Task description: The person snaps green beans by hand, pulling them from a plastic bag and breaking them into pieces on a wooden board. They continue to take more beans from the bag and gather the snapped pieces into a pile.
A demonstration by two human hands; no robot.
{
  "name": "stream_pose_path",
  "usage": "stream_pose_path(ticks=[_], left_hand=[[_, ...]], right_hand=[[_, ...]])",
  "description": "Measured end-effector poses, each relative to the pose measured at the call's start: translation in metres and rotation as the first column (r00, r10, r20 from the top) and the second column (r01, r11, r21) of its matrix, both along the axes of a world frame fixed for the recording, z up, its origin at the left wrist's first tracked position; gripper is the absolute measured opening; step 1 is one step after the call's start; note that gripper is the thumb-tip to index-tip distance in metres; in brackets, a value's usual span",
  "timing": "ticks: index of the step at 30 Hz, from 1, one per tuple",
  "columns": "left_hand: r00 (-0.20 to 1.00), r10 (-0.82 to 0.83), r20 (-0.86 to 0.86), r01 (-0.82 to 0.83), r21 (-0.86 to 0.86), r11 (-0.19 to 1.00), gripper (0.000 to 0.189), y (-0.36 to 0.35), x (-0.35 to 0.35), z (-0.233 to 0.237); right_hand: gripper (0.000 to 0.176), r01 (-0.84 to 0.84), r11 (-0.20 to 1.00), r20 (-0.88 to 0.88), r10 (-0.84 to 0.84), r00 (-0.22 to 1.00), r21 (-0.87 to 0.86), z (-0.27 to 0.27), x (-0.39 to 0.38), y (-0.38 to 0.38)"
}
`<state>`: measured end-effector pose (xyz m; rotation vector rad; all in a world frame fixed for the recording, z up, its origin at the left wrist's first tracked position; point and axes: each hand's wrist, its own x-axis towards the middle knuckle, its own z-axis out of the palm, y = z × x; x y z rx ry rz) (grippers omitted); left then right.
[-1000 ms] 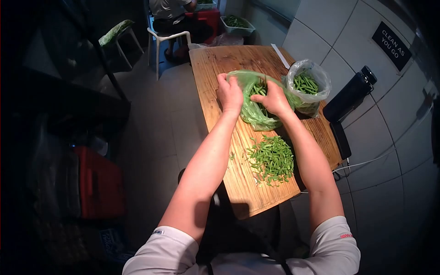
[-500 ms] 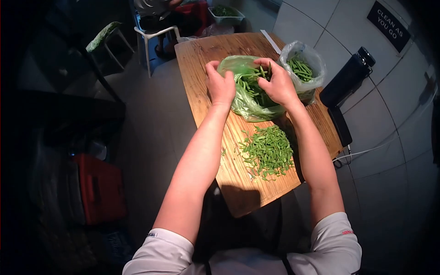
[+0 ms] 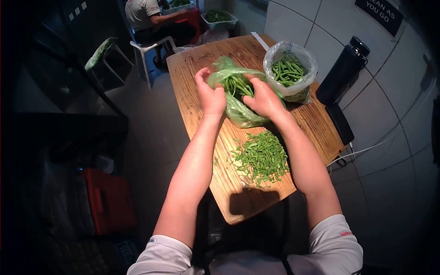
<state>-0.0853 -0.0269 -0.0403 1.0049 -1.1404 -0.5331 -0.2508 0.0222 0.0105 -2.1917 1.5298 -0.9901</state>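
Observation:
On the wooden table, a thin green plastic bag (image 3: 247, 117) stands with its mouth open and long green beans (image 3: 236, 86) inside. My left hand (image 3: 211, 97) grips the bag's left rim, its fingertips partly hidden by the plastic. Reaching into the bag from the right, my right hand (image 3: 265, 100) closes thumb and fingers around some of the beans; its fingertips are hidden among them. Nearer me, a heap of short cut green bean pieces (image 3: 263, 158) lies on the wood, between my forearms.
A clear plastic bag (image 3: 300, 94) of green beans stands right of the green bag. A dark flask (image 3: 341, 73) and a black device (image 3: 340, 123) with a cable line the right edge of the table (image 3: 183, 68). Behind, another person (image 3: 142, 16) sits near a white chair (image 3: 145, 50).
My right hand has gone deeper into the green bag and moved left, now around the beans. My left hand stays at the rim. The head view has shifted slightly.

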Motion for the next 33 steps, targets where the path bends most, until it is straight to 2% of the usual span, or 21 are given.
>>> stream_pose_path(ticks=[2,5,8,11,12,15,18,21,22,25,27,30,31,33], left_hand=[[0.994,0.094,0.055,-0.096,0.033,0.995,0.056,0.0,0.002,-0.001],[0.956,0.192,0.22,-0.208,0.053,0.977,0.056,0.003,0.006,0.0],[0.972,-0.114,0.203,0.098,0.086,0.991,0.056,0.008,0.001,0.002],[0.959,-0.249,0.133,0.247,0.026,0.969,0.057,0.015,-0.007,0.003],[0.952,-0.248,0.178,0.256,-0.027,0.966,0.05,0.01,-0.006,-0.001],[0.974,-0.144,0.173,0.162,-0.093,0.982,0.049,0.002,-0.005,-0.007],[0.959,0.117,0.257,-0.13,0.033,0.991,0.05,0.003,0.006,-0.006],[0.891,0.25,0.38,-0.312,0.11,0.944,0.05,0.007,0.008,0.0],[0.895,0.245,0.372,-0.292,0.074,0.953,0.051,0.006,0.008,0.003],[0.925,0.212,0.315,-0.202,-0.065,0.977,0.054,0.008,0.008,0.003],[0.961,0.16,0.224,-0.109,-0.224,0.968,0.06,0.007,0.006,0.007],[0.936,0.139,0.323,-0.037,-0.303,0.952,0.069,0.016,0.006,0.014],[0.897,0.143,0.418,-0.031,-0.264,0.964,0.072,0.019,0.004,0.017],[0.794,0.129,0.595,-0.029,-0.174,0.984,0.078,0.025,-0.001,0.016]], right_hand=[[0.067,-0.02,0.999,0.063,0.021,0.998,-0.025,-0.005,-0.005,-0.005],[0.066,-0.043,0.994,-0.075,0.051,0.996,0.102,0.01,-0.005,0.005],[0.064,-0.118,0.984,-0.13,0.135,0.982,0.13,0.002,-0.011,0.0],[0.063,-0.022,0.998,-0.19,0.009,0.982,-0.065,-0.021,-0.009,0.003],[0.064,-0.015,1.0,-0.214,0.011,0.977,-0.021,-0.021,-0.009,0.002],[0.062,-0.093,0.996,-0.186,0.093,0.978,0.007,-0.018,-0.013,0.0],[0.059,-0.154,0.988,-0.147,0.15,0.978,-0.012,-0.009,-0.015,0.001],[0.058,-0.122,0.992,-0.034,0.122,0.992,-0.019,0.011,-0.014,0.012],[0.061,-0.099,0.995,-0.036,0.098,0.995,-0.004,0.015,-0.014,0.012],[0.064,-0.155,0.984,0.12,0.165,0.979,-0.089,0.007,-0.015,0.005],[0.072,-0.167,0.985,0.067,0.17,0.983,-0.055,0.002,-0.017,0.004],[0.081,-0.129,0.992,-0.035,0.129,0.991,0.006,0.006,-0.017,0.006],[0.08,-0.122,0.992,-0.042,0.123,0.991,0.028,0.01,-0.017,0.007],[0.08,-0.21,0.976,0.06,0.213,0.975,-0.052,0.005,-0.022,0.004]])
